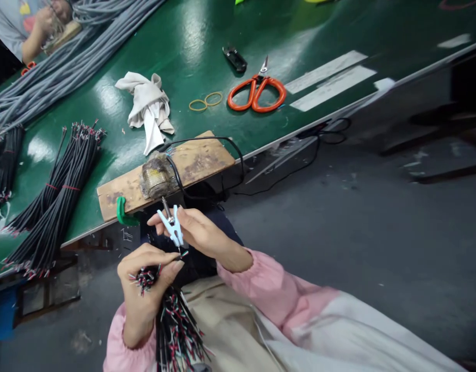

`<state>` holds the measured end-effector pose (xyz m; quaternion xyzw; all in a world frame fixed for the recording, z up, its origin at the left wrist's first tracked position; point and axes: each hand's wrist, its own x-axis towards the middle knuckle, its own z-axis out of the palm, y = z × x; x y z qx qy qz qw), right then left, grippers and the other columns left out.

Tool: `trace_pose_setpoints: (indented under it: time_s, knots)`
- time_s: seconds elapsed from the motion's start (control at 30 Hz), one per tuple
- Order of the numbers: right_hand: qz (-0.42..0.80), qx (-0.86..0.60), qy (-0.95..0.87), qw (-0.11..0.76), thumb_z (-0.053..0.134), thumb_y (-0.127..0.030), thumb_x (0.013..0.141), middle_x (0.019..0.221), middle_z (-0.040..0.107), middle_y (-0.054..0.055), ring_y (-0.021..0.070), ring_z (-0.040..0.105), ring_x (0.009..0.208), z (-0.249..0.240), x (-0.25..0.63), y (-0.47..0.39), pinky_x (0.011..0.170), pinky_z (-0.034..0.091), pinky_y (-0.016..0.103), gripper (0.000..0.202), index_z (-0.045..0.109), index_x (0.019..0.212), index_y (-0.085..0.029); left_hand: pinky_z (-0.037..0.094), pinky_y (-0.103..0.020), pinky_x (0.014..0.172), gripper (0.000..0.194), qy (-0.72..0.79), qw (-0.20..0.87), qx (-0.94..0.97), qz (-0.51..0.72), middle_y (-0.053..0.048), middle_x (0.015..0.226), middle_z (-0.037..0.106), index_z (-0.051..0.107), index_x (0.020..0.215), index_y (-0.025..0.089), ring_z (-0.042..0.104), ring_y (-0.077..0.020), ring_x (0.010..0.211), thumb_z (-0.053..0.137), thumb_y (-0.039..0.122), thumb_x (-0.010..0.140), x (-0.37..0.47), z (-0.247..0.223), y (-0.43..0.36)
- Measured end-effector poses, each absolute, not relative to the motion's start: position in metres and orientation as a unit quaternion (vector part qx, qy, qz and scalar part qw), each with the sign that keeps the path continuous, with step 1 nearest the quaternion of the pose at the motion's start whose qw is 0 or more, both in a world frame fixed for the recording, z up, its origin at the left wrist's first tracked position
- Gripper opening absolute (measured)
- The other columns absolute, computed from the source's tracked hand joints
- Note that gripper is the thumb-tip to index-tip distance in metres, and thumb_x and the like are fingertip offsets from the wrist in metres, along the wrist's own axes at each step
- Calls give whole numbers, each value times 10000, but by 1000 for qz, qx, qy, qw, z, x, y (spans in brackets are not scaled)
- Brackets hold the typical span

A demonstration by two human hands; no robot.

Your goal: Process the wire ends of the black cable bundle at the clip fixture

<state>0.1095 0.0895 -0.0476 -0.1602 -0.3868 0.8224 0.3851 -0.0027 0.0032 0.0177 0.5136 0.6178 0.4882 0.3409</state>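
Observation:
My left hand (145, 271) is closed around a bundle of thin black cables (179, 330). Their stripped ends show red, white and green wires. Between its thumb and forefinger, one cable end points up toward a light blue clothespin (174, 227). My right hand (203, 235) has its thumb and fingers closed about that clothespin, which sits at the tip of a metal shaft (166, 207). The shaft comes out of a small motor (156, 175) wrapped in clear and yellowish material. Beneath the motor lies a wooden board (203, 160) at the edge of the green table (191, 57).
A green clamp (124, 213) grips the board. Bundled black cables (67, 191) and long grey cables (79, 62) lie left. A cloth (147, 103), rubber bands (205, 102), orange-handled scissors (257, 93), a black clipper (235, 59) and paper strips (331, 88) are behind. Another person's hand (44, 23) works far left.

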Motion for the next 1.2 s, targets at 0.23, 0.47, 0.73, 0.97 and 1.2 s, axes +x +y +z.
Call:
trace_pose_setpoints:
  time_s: [0.23, 0.47, 0.73, 0.97, 1.2]
  knots:
    - [884, -117, -236, 387, 774, -650, 685, 611, 479, -18, 86, 398, 541, -48, 94, 91, 504, 344, 233, 546, 573, 603, -149, 486, -198, 492, 97, 638, 324, 513, 474, 12, 531, 669, 811, 689, 228, 577, -104, 465, 814, 133, 669, 1, 14, 10]
    - [920, -83, -170, 342, 707, -700, 728, 635, 542, -1, 81, 451, 541, -57, 93, 86, 511, 370, 225, 580, 603, 685, -131, 428, -187, 421, 83, 632, 334, 501, 488, 20, 500, 645, 793, 642, 212, 531, -87, 407, 800, 132, 660, 4, 14, 12]
    - [900, -170, -145, 373, 813, -602, 664, 602, 578, 0, 103, 469, 562, -79, 108, 76, 518, 372, 229, 470, 694, 703, -149, 441, -190, 436, 79, 633, 337, 514, 471, 2, 528, 675, 799, 655, 212, 558, -96, 427, 800, 134, 669, 2, 13, 6]
    - [789, -256, -362, 425, 779, -517, 759, 659, 610, 8, 118, 514, 615, -71, 135, 58, 598, 412, 266, 366, 702, 683, -167, 384, -196, 397, 225, 650, 407, 486, 419, -16, 420, 603, 770, 550, 185, 499, -94, 377, 784, 322, 728, 0, 8, 2]
    - [604, -205, -584, 501, 711, -307, 876, 721, 701, 34, 154, 571, 681, -46, 144, 55, 656, 455, 321, 128, 763, 825, -201, 328, -190, 385, 337, 651, 517, 416, 369, 18, 399, 515, 670, 513, 134, 408, -72, 370, 823, 407, 640, 3, 1, 4]
